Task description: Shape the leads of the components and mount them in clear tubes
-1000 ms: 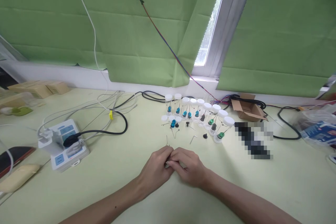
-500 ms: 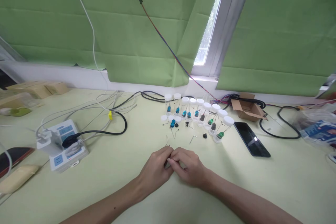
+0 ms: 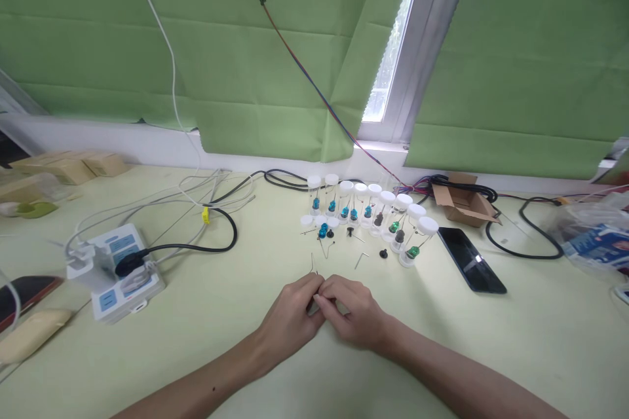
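Above the front of the table, my left hand (image 3: 293, 309) and my right hand (image 3: 358, 311) meet with fingertips together. Both are closed, pinching around something small and dark that the fingers mostly hide. A thin bent wire (image 3: 312, 262) shows just beyond the left fingertips; I cannot tell whether it is held or lies on the table. Farther off lie a small L-shaped hex key (image 3: 362, 260), blue pieces (image 3: 323, 230), black disc-like pieces (image 3: 383, 253) and another bent wire (image 3: 327, 249). Behind them stand several clear tubes (image 3: 360, 206) with white caps, holding blue, dark or green pieces.
A phone (image 3: 472, 260) lies right of the tubes, near an open cardboard box (image 3: 464, 206) and black cables. At left sits a white power strip (image 3: 130, 294) with plugs in it. A plastic bag (image 3: 592, 236) is at far right; green blinds (image 3: 275, 78) hang behind.
Both hands stay together in almost the same place and grip. The view has shifted very slightly; the things on the table have not moved.
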Available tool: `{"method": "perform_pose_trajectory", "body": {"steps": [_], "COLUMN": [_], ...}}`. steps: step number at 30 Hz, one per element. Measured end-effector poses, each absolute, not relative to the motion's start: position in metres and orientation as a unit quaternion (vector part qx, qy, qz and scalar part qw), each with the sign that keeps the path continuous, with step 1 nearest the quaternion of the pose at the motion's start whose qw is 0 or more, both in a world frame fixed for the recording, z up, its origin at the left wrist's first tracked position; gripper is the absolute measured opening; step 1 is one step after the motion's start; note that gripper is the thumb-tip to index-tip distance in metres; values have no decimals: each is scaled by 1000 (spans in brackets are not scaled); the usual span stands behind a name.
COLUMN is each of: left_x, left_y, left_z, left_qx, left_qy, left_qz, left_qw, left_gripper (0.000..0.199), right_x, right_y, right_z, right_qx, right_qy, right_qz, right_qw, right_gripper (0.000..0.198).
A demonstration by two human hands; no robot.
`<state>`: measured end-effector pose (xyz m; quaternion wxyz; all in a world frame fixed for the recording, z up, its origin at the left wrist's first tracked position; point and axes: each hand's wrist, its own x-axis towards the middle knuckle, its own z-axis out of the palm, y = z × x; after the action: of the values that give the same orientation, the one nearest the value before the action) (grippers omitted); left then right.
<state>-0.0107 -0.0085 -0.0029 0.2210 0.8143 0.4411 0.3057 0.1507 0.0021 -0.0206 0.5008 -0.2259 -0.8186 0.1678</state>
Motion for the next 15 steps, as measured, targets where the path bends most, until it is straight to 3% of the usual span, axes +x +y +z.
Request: {"method": "perform_pose_trajectory", "body": {"steps": [15], "left_x": [-11], "left_y": [-8], "left_z": [-2], "left_qx": [812], "left_qy": [436], "left_qz": [303], "left_qw": [241], "left_gripper": [13], "right_x": [151], "right_y": [2], "right_z": [-18], "right_qx": [-226], "right_qy": [-820], "right_qz": [182], "right_qw": [493], "right_gripper": [12]}}
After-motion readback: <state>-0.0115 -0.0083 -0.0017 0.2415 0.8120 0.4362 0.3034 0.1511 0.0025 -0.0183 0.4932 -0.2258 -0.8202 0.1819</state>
